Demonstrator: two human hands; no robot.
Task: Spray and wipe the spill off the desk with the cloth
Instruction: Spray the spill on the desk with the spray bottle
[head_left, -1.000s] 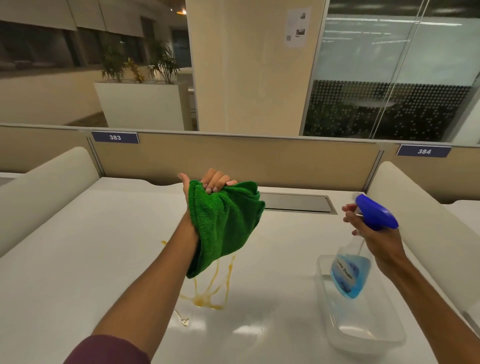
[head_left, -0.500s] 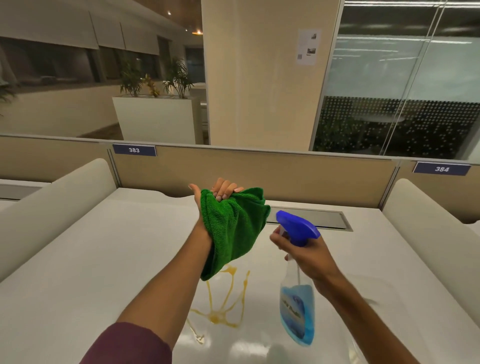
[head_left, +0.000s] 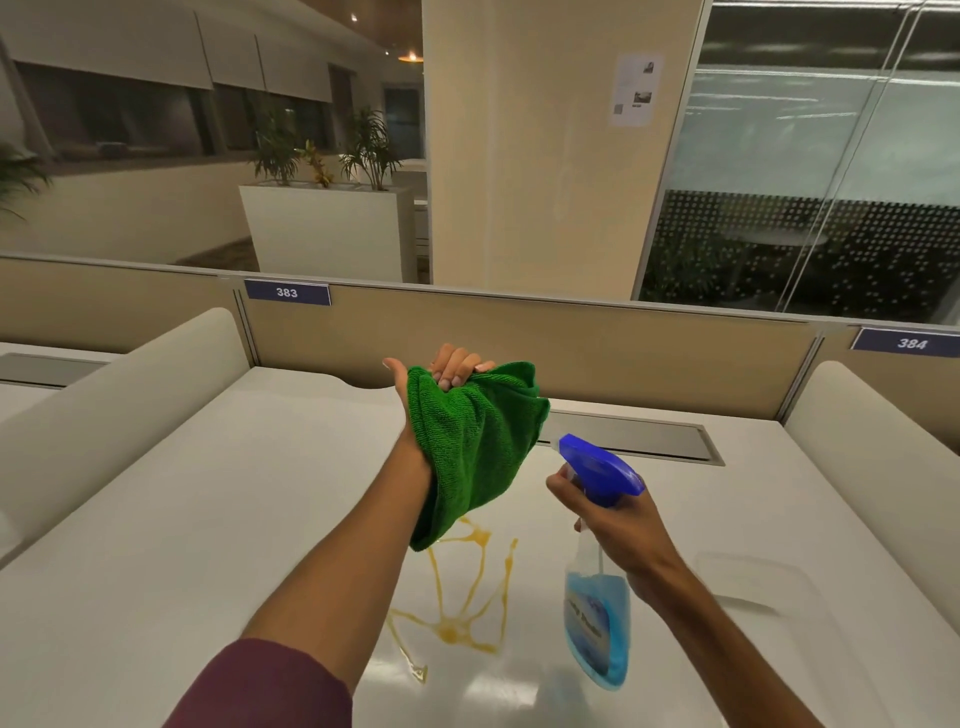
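The left hand is clenched on the bunched green cloth, held raised above the desk with the loose end hanging just over the far tip of the spill. The likely reason: the cloth stays dry and clear of the spray path until wiping begins. The right hand grasps the neck of the spray bottle, blue nozzle pointing left toward the cloth, a finger at the trigger; whether it is pressed cannot be told. The yellow spill lies in thin branching streaks on the desk, near centre, between both forearms. Spraying appears imminent. A clear tray sits to the right, apart from the spill. Low padded dividers bound the desk left and right, a partition closes the far edge; open surface remains on all sides for wiping strokes.
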